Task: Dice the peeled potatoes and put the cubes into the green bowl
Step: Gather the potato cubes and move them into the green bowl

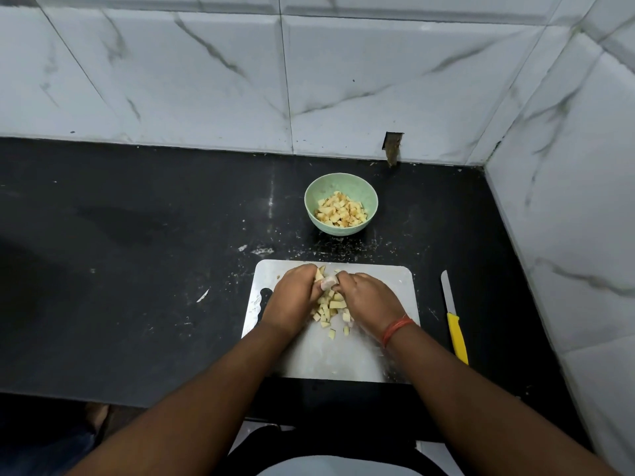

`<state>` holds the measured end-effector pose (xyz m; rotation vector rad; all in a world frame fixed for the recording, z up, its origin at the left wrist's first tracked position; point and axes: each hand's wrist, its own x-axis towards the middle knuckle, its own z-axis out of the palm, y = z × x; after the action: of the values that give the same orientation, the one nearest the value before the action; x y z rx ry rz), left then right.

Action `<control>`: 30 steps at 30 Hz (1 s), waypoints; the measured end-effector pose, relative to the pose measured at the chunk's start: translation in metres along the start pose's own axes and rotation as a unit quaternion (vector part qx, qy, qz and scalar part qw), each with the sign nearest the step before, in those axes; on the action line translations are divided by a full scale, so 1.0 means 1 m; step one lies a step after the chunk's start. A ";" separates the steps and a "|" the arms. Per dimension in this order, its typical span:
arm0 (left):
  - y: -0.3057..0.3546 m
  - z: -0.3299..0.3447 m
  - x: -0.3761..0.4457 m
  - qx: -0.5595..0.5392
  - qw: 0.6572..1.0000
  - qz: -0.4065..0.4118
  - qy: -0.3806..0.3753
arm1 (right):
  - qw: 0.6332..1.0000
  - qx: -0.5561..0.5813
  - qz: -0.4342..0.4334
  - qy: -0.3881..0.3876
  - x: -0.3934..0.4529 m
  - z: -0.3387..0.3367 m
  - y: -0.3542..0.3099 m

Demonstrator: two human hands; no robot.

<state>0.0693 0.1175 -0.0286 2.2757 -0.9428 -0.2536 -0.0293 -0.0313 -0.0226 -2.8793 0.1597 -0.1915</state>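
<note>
Your yellow-handled knife [454,321] lies on the black counter [137,269] at the right of the frame, just beside the white cutting board [385,286]. Above the board, the green bowl [340,204] holds diced potato. At centre, your left hand [292,300] and right hand [371,300] curl around the potato cubes [330,307] heaped on the board, fingertips meeting.

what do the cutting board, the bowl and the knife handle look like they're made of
Pale grey rectangular cutting board: probably plastic, matte and scuffed, though it could be metal. Round pale green bowl: smooth and matte, plastic or ceramic. Bright yellow knife handle: likely plastic.
</note>
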 end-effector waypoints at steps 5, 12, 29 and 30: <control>0.007 0.000 0.001 -0.055 0.998 -0.001 0.020 | 0.994 0.097 0.048 -0.003 0.003 -0.014 0.000; 0.021 -0.004 0.012 -0.087 0.994 0.026 0.057 | 0.955 0.276 0.110 0.022 0.005 -0.022 0.003; 0.063 -0.046 0.173 -0.135 0.979 -0.152 0.009 | 0.943 0.202 0.254 -0.076 0.181 -0.083 0.050; 0.064 -0.049 0.172 -0.137 0.978 -0.155 -0.009 | 0.953 0.164 0.238 -0.086 0.181 -0.086 0.050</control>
<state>0.1773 -0.0100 0.0615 2.1544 -0.5203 -0.5080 0.1319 -0.1224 0.0682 -2.4244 0.7059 0.1153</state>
